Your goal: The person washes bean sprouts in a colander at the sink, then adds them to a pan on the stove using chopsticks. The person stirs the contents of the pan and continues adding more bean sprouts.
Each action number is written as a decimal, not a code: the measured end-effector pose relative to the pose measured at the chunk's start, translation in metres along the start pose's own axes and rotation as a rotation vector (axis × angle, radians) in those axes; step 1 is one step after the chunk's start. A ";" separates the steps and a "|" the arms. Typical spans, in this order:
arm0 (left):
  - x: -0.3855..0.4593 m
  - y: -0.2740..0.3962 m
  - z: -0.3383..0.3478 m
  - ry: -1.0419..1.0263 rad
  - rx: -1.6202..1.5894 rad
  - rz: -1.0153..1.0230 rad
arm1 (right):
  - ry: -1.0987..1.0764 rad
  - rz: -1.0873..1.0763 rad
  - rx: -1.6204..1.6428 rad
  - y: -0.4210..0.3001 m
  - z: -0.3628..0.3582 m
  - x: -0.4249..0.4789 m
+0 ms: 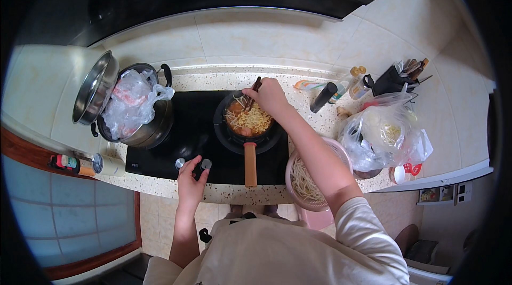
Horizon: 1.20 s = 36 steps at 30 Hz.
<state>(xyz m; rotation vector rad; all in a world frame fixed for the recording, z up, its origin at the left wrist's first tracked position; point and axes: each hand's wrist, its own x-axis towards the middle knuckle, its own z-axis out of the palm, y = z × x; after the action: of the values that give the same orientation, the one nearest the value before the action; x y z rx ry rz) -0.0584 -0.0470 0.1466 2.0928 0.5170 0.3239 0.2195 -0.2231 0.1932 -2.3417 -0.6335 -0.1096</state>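
Observation:
A small pan (250,139) with a wooden handle (250,165) stands on the right burner of a black glass hob (192,117). It holds instant noodles (257,120), bean sprouts and reddish broth. My right hand (269,95) grips dark chopsticks (256,84), their lower ends in the pan. Near the hob's front edge my left hand (193,181) is held with thumb and fingers apart, beside two round control knobs (206,164); whether it touches one I cannot tell. Below my right forearm sits a pink colander (294,197) of bean sprouts (304,181).
At left, a large steel pot (160,125) holds plastic bags (130,105), with a steel bowl (94,89) leaning beside it. Jars stand front left. Bottles, a black cylinder (323,97), a utensil holder (388,79) and a filled plastic bag (372,129) stand at right. A range hood overhangs the back.

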 end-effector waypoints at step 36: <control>0.002 0.000 0.000 -0.006 0.018 -0.001 | 0.174 -0.356 0.280 0.021 -0.030 -0.125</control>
<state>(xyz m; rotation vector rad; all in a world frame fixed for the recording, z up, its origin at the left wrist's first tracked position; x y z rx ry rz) -0.0571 -0.0461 0.1469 2.1100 0.5186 0.3136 0.1228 -0.3071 0.1723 -1.9105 -0.9090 -0.3579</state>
